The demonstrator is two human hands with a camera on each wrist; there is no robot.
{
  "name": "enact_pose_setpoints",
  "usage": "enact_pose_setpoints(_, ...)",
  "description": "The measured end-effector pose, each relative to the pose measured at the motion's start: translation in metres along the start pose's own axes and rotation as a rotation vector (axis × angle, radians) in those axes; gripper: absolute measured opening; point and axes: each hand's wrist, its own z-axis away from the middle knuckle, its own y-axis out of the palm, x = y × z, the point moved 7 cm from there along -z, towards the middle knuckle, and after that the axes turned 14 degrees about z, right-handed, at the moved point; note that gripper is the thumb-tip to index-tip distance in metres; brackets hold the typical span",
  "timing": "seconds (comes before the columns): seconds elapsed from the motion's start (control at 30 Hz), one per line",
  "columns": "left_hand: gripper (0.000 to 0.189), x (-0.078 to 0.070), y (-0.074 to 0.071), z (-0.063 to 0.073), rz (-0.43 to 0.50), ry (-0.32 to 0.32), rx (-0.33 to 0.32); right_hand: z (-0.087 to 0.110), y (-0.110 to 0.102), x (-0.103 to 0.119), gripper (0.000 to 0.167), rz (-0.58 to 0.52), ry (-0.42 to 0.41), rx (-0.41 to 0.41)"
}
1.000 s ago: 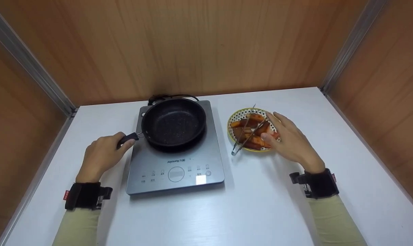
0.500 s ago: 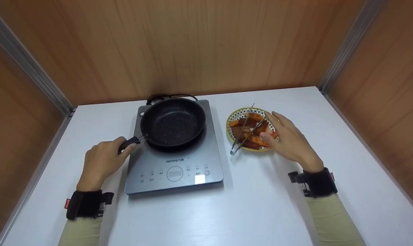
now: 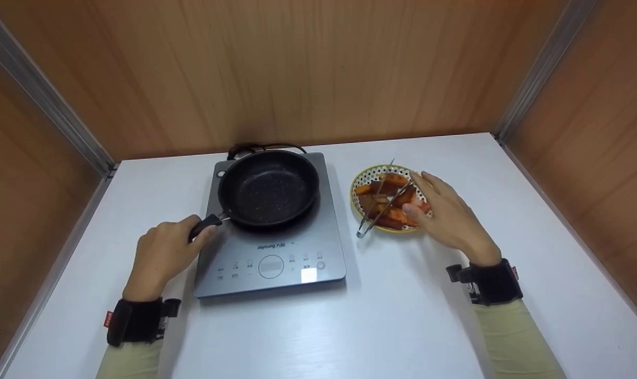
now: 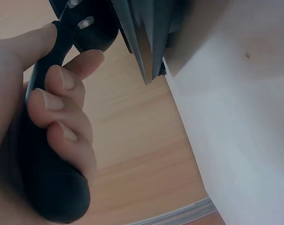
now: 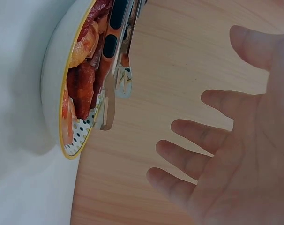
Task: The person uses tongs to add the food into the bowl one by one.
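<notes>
My left hand [image 3: 166, 252] grips the black handle [image 4: 53, 173] of a dark frying pan [image 3: 268, 189], its fingers wrapped round the grip in the left wrist view. The pan sits on the silver induction cooktop [image 3: 229, 287], with nothing in it. My right hand [image 3: 447, 216] hovers beside and over the right edge of a bowl [image 3: 356, 208] with a yellow rim and dotted inside. Its fingers are spread and hold nothing, apart from the bowl in the right wrist view. Reddish-brown food pieces [image 5: 81, 86] fill the bowl, and metal tongs [image 3: 368, 223] lie across them.
A black cable [image 3: 239, 151] lies behind the cooktop against the wooden back wall [image 3: 350, 73]. Wooden side panels with metal corner strips enclose the white table [image 3: 308, 337] left and right.
My left hand has swung the pan handle slightly to the right and toward me; the pan body stays on the cooktop. The right hand keeps its place by the bowl.
</notes>
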Motion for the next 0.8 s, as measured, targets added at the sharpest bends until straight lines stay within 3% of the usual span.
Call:
enact_pose_setpoints(0.47, 0.028, -0.022, 0.008, 0.012, 0.047, -0.023, 0.025, 0.002, 0.000, 0.001, 0.075, 0.002, -0.002, 0.012)
enact_pose_setpoints(0.8, 0.027, -0.031, 0.017, 0.022, 0.098, -0.078, 0.026, 0.001, 0.002, 0.003, 0.075, 0.006, -0.010, 0.018)
